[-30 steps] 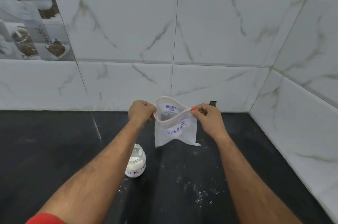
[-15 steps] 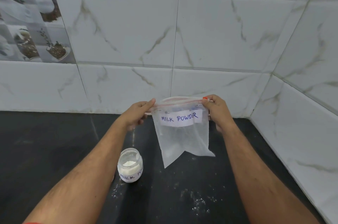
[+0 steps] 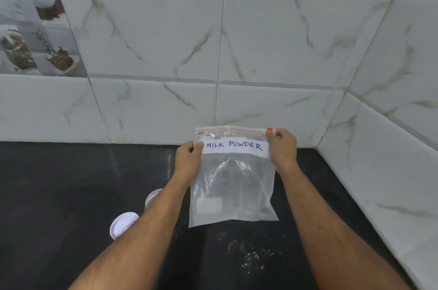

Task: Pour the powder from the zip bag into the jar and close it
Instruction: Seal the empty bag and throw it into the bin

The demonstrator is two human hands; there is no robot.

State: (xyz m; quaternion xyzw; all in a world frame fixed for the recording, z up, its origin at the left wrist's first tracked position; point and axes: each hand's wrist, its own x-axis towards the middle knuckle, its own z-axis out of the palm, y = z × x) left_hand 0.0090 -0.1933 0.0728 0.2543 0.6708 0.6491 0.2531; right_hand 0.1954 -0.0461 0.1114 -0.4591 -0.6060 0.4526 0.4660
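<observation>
The zip bag (image 3: 233, 178) is held upright above the black counter (image 3: 59, 183), near the back wall, at roughly 12 o'clock from the viewer. Its zip strip, edged with a red line, runs level along the top and appears pressed flat. A white label reading "MILK POWDER" sits just below the strip. The clear body of the bag hangs slack and looks almost empty; only a faint whitish film shows near the lower left corner.

The left hand (image 3: 188, 159) pinches the bag's left edge beside the label, thumb on the front face. The right hand (image 3: 282, 147) grips the top right corner, with thumb and forefinger closed at the red tab on the end of the zip strip. Both hands are clenched on the bag.

The jar (image 3: 151, 198) stands on the counter at 8 o'clock from the bag. The left forearm covers most of it, so only part of its clear rim shows; its contents cannot be told. A round white lid (image 3: 122, 223) lies flat on the counter at 8 o'clock from the jar, apart from it.

Spilled powder (image 3: 251, 257) is scattered on the counter at 6 o'clock from the bag.
</observation>
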